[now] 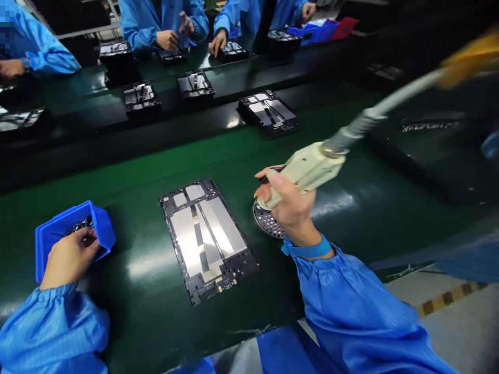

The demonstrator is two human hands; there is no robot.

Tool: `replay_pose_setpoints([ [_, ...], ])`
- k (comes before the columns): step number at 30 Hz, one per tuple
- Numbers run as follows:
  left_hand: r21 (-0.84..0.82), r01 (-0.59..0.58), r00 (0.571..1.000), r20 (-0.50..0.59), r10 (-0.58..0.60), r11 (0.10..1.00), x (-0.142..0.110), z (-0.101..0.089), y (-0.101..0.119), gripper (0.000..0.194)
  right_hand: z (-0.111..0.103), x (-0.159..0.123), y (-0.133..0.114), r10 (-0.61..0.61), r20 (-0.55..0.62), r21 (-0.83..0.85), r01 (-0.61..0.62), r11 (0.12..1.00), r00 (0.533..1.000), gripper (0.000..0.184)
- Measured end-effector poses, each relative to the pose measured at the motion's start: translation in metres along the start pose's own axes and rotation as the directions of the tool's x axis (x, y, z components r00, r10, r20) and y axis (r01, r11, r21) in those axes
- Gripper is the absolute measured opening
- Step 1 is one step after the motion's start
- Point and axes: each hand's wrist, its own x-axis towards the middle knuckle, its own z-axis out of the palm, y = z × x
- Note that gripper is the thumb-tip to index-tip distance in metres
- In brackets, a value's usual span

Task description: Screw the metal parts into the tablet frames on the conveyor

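My left hand [72, 254] reaches into a blue plastic bin [44, 244] with its fingers bent together among small dark parts [83, 224]. Whatever is between those fingertips is hidden. In my right hand [294, 205] is a cream-coloured handheld tool [317, 163], with a grey cable or hose [405, 93] running from its end up to the right. Below that hand, partly covered by it, sits a round dark disc full of holes [268, 219]. Between my hands a tablet's inner frame [230, 228] lies flat, showing silver battery panels and dark ribbon strips.
More tablet frames rest beyond mine, the nearest being one frame [268, 111] at the back. Across the green worktop [132, 317], co-workers in blue sleeves [142, 31] handle similar units. Blue and red bins [329, 30] stand at the far side. A dark tray-like object [421, 150] is at right.
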Motion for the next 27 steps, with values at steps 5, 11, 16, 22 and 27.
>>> replay_pose_setpoints([
  [5,-0.168,-0.013,0.990,-0.142,-0.011,0.986,-0.014,-0.002,0.002,0.032,-0.002,-0.017,-0.039,-0.022,0.130,0.074,0.013,0.997,0.991,0.031],
  [11,-0.408,-0.006,0.940,-0.313,-0.134,0.913,-0.026,0.000,0.009,0.043,0.016,-0.079,-0.073,0.149,0.503,0.050,-0.201,0.978,0.851,0.031],
  [16,-0.430,-0.015,0.917,-0.365,-0.158,0.903,-0.035,-0.004,0.019,0.060,0.020,-0.107,-0.069,0.238,0.616,-0.047,-0.267,0.963,0.751,0.032],
  [22,-0.597,-0.328,0.880,-0.475,0.007,0.732,-0.056,-0.008,0.046,0.033,0.021,-0.105,-0.058,0.202,0.637,-0.053,-0.219,0.974,0.744,0.030],
  [27,-0.557,-0.466,0.880,-0.369,0.299,0.688,-0.072,-0.001,0.104,0.023,0.023,-0.108,-0.058,0.214,0.642,-0.064,-0.226,0.972,0.737,0.029],
])
